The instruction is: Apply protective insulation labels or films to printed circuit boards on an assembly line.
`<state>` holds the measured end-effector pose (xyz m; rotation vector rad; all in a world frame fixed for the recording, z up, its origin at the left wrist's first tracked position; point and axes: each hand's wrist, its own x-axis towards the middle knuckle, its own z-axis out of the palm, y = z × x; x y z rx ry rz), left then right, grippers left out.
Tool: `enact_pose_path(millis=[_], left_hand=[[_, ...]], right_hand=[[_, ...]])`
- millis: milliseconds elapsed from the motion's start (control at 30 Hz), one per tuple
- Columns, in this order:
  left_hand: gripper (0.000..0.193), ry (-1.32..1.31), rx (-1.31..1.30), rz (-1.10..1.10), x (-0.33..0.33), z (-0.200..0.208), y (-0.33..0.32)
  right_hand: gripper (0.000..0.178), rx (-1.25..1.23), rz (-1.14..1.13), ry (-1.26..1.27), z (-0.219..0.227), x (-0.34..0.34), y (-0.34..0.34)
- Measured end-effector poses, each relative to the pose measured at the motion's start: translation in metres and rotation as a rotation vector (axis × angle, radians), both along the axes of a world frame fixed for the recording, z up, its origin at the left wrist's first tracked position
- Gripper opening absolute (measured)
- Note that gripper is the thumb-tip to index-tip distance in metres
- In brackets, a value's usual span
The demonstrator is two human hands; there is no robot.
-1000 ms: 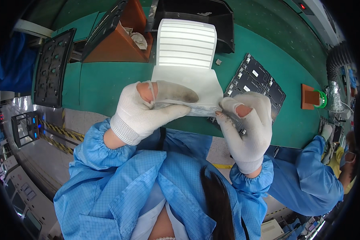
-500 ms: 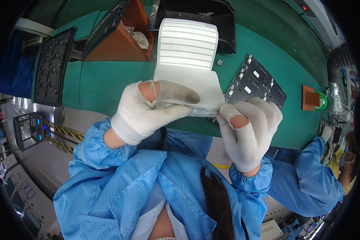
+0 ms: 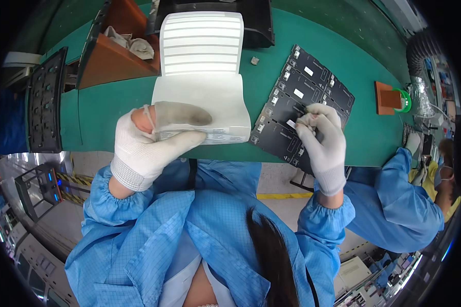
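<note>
Head view: two blue sleeves (image 3: 120,176) reach up from the bottom, and each ends in a white glove. The left hand (image 3: 146,146) pinches the near end of a long white label strip (image 3: 200,92), with a dirty gray finger on top and the thumb by the front edge. Small print there is too tiny to make out. The right hand (image 3: 322,146) is over a black sheet of boards (image 3: 274,135), its fingertips bunched close together near a white label. I can't tell if they hold anything, because the glove hides that spot and part of the sheet too. The sheet lies on a green table (image 3: 118,107), to the right of the strip. A small gray bit (image 3: 254,60) sits just past the strip's right side. Up on the left, an orange-brown bin (image 3: 112,69) has crumpled pale cloths (image 3: 141,48) in it. Behind the strip's top is a black bin (image 3: 258,23); the strip covers some of it, the top edge cuts it off, and its dark inside is hard to see. Off to the right, a green ring (image 3: 405,101) stands by a brown block (image 3: 384,97). Another person (image 3: 399,204) in blue is at the right, partly lost in the dark rim.
</note>
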<state>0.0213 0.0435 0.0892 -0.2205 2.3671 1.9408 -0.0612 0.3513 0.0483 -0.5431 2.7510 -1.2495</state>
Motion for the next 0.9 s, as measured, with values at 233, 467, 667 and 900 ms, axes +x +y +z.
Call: enact_pose_path(millis=[233, 467, 667, 900], left_hand=[[0.029, -0.039, -0.012, 0.03, 0.001, 0.0, 0.002], [0.032, -0.062, -0.013, 0.042, 0.001, -0.004, 0.003], [0.03, -0.055, -0.014, 0.026, 0.0, -0.003, 0.004], [0.028, -0.012, -0.037, -0.009, -0.002, -0.002, 0.003]], right_hand=[[0.008, 0.138, -0.014, 0.083, -0.016, -0.006, -0.007], [0.008, 0.141, -0.004, 0.059, -0.016, -0.008, -0.005], [0.008, 0.129, -0.023, 0.054, -0.017, -0.007, -0.008], [0.014, 0.388, -0.05, 0.334, -0.02, 0.001, -0.018]])
